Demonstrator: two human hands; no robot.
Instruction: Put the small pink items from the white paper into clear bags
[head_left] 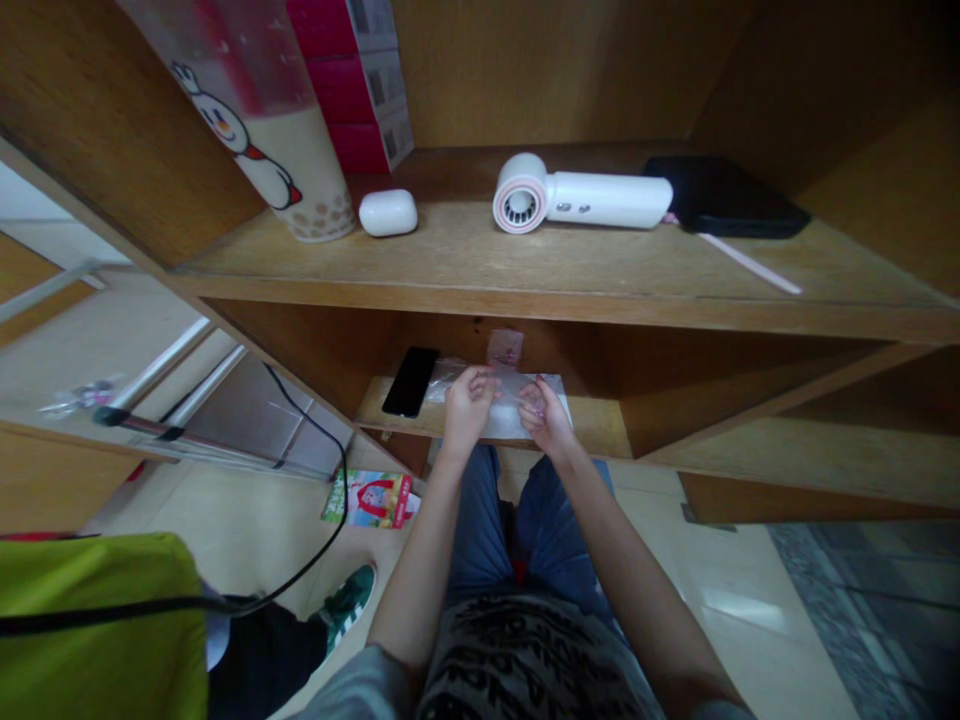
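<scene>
Lime-green cloth (90,640): hangs at the near left corner, a black cable (225,604) crossing in front of it; beside it is a green shoe (349,600) on someone's foot, so another person seems to be close by.
Metal rails (187,345): stand slanted past the cabinet's left side, outside the shelves.
Drink cup (311,165): on the upper shelf (450,265), towards its left end, perhaps so a knock can't reach the work below.
Pink boxes (352,90): stacked behind the cup, which keeps them out of the way, I'd say.
Booklet (371,498): flat on the floor, under nobody's hand.
White case (388,213): small and rounded, set just beside the cup, within easy reach.
Black phone (410,382): flat on the lower shelf, left of the hands, likely to leave them room.
Left hand (470,390): thumb and forefinger pinching one side of some clear film, the others curled under.
Clear film (511,384): between the two hands, above a white sheet (510,426) on the lower shelf; gripping both sides probably keeps something so limp under control.
Right hand (545,410): fingers bent and closed on the film's other side; exact fingertip contact I cannot tell.
White fan (600,200): lies on its side up top, presumably so it can't topple.
Black case (724,198): flat at the fan's handle end, a pale strap (754,265) trailing forward.
</scene>
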